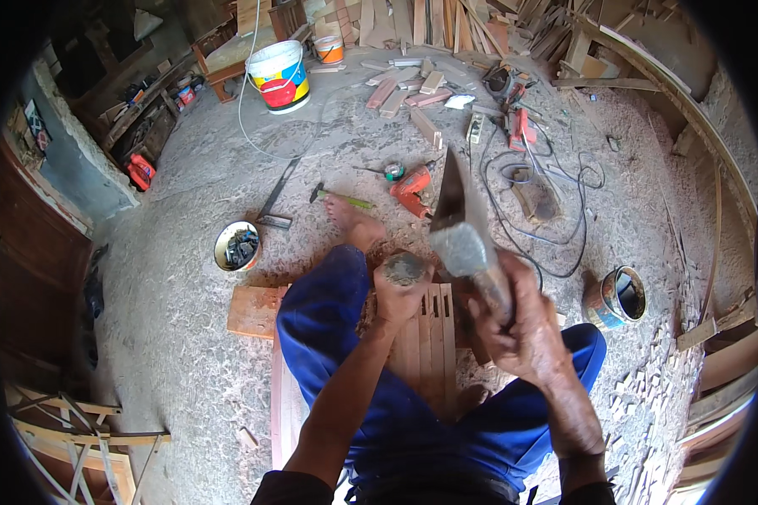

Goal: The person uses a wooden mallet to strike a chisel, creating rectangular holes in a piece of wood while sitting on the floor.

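Over the far left end of the slotted boards (424, 353), the left hand (398, 301) grips a round-ended tool handle (403, 268); right of them, the right hand (524, 328) clenches a tapering-headed hammer (465, 248).

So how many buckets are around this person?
4 visible: a large multicoloured bucket and a small orange bucket at the back, a bucket of dark pieces at left, a stained bucket at right. More may be hidden around the cluttered shelf.
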{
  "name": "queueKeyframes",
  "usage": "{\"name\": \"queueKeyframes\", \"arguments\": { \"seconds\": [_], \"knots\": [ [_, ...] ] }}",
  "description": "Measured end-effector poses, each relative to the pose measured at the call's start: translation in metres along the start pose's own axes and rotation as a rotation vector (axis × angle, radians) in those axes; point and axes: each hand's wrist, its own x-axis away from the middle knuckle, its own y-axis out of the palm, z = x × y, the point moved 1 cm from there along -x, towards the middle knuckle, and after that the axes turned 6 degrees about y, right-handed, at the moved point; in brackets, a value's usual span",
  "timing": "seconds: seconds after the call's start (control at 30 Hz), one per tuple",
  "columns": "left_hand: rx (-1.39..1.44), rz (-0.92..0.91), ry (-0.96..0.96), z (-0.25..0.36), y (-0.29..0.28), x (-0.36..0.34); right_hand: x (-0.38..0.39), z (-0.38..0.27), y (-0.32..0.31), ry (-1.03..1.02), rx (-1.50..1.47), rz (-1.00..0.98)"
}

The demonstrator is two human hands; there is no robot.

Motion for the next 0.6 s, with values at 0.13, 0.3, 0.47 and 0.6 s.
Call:
{"name": "queueKeyframes", "arguments": {
  "seconds": [0.13, 0.3, 0.47, 0.6],
  "knots": [
    [-0.088, -0.100, 0.013, 0.004, 0.011, 0.006, -0.016, -0.051, -0.013, -0.204, 0.220, 0.192],
    [-0.053, -0.027, 0.095, 0.000, 0.014, -0.001, -0.021, -0.031, -0.014, -0.167, 0.483, -0.006],
    [-0.153, -0.053, 0.170, -0.021, 0.006, 0.006, -0.022, 0.019, -0.004, -0.033, 0.720, -0.276],
    [-0.014, -0.025, 0.062, 0.001, 0.017, -0.003, -0.022, 0.001, -0.019, 0.090, 0.046, -0.199]
  ]
}}
